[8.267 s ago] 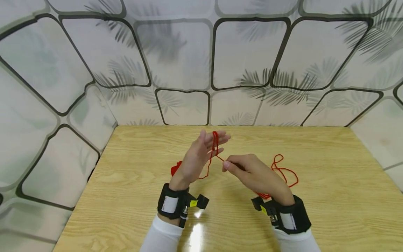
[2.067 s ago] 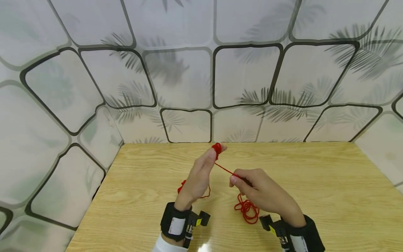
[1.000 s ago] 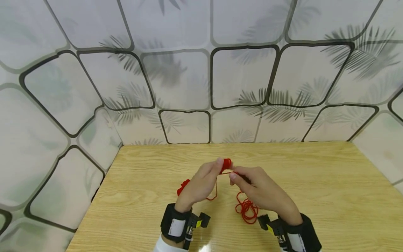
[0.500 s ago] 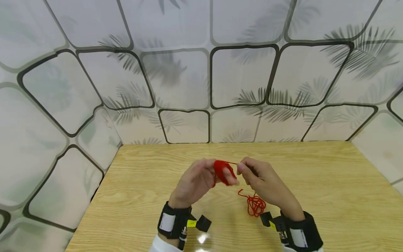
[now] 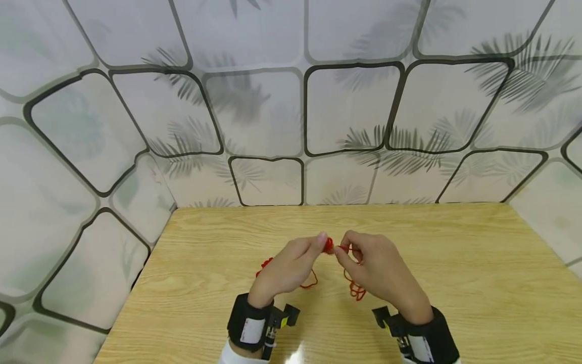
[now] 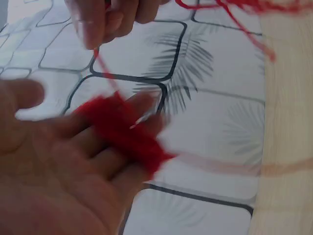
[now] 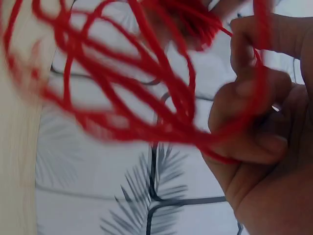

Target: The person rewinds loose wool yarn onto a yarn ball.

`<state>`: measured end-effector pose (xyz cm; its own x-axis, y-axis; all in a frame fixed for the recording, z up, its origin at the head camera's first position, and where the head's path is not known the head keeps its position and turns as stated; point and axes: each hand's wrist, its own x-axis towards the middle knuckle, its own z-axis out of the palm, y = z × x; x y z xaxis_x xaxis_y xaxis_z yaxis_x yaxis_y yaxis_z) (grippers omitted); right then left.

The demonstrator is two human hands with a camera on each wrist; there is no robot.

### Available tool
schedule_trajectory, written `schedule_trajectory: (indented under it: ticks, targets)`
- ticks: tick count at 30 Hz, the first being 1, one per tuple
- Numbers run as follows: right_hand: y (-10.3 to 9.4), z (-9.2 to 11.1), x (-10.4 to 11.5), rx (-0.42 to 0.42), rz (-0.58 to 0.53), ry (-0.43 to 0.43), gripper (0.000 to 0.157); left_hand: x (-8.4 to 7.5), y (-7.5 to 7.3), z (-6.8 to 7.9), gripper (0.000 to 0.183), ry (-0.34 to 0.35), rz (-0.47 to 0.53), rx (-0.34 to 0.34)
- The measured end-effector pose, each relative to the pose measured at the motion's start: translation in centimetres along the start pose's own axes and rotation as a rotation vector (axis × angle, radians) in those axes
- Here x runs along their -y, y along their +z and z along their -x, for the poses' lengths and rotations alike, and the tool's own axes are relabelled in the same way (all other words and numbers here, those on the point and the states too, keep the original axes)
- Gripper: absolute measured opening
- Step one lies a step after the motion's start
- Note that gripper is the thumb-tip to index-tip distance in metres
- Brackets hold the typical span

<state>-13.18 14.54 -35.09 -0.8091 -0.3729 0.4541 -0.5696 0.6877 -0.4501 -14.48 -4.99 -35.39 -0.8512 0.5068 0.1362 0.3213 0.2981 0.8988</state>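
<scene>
My left hand (image 5: 287, 267) is held above the table with its fingers extended. Red yarn (image 6: 122, 132) is wound in a thick band round those fingers, and the thumb stands apart from it in the left wrist view. A taut strand runs from the band to my right hand (image 5: 382, 265), which pinches it between thumb and fingertips. Loose loops of the same yarn (image 7: 122, 93) appear in front of the right hand's curled fingers in the right wrist view. Another strand trails from the band. In the head view the left hand mostly hides the band.
A bunch of red yarn (image 5: 266, 263) lies on the wooden table (image 5: 204, 303), partly behind the left hand. A patterned wall covering (image 5: 268, 182) rises along the table's back and left edges. Each wrist wears a black strap (image 5: 249, 323) with a small camera.
From a few loops, the yarn on the left fingers has grown into a thick band. The left hand has turned palm-up and back again, while the right hand has carried the strand round it.
</scene>
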Motion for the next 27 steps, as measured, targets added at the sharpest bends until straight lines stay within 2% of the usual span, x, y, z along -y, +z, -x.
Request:
schedule_trajectory:
  ticks: [2, 4, 7, 10, 14, 17, 19, 21, 22, 24, 26, 27]
  targets:
    - [-0.2, 0.1, -0.4, -0.036, 0.091, 0.02, 0.015, -0.1, 0.1, 0.1, 0.057, -0.041, -0.026, 0.119]
    - [-0.5, 0.1, -0.8, -0.044, 0.125, 0.036, 0.014, -0.3, 0.1, 0.1, 0.056, -0.044, 0.012, 0.192]
    - [-0.8, 0.2, -1.4, -0.041, 0.096, 0.043, 0.014, -0.3, -0.2, 0.2, 0.05, -0.024, 0.156, 0.25]
    - [-1.0, 0.2, -1.9, -0.057, 0.033, 0.028, 0.015, -0.1, -0.8, 0.5, 0.039, 0.051, 0.365, 0.287]
    - [-0.8, 0.0, -2.0, -0.08, -0.067, -0.027, 0.011, 0.2, -1.5, 0.7, 0.03, 0.228, 0.717, 0.256]
    - [-0.4, -0.1, -1.7, -0.061, -0.115, -0.056, 0.011, 0.4, -1.6, 0.4, 0.035, 0.393, 0.968, 0.151]
    - [-0.2, -0.2, -1.3, -0.026, -0.137, -0.053, 0.014, 0.3, -1.6, 0.1, 0.04, 0.472, 1.078, 0.076]
    - [0.1, -0.2, -0.9, 0.027, -0.161, -0.039, 0.016, 0.1, -1.5, -0.1, 0.043, 0.519, 1.063, -0.01]
    - [0.2, -0.2, -0.6, 0.054, -0.176, -0.033, 0.016, -0.1, -1.4, -0.2, 0.044, 0.514, 1.003, -0.059]
    - [0.4, -0.2, -0.2, 0.099, -0.212, -0.036, 0.016, -0.3, -1.1, -0.3, 0.046, 0.46, 0.766, -0.15]
    - [0.5, -0.1, 0.3, 0.124, -0.249, -0.053, 0.016, -0.4, -0.6, -0.3, 0.045, 0.361, 0.428, -0.218]
    - [0.5, -0.1, 0.5, 0.124, -0.262, -0.064, 0.015, -0.4, -0.4, -0.2, 0.041, 0.305, 0.273, -0.225]
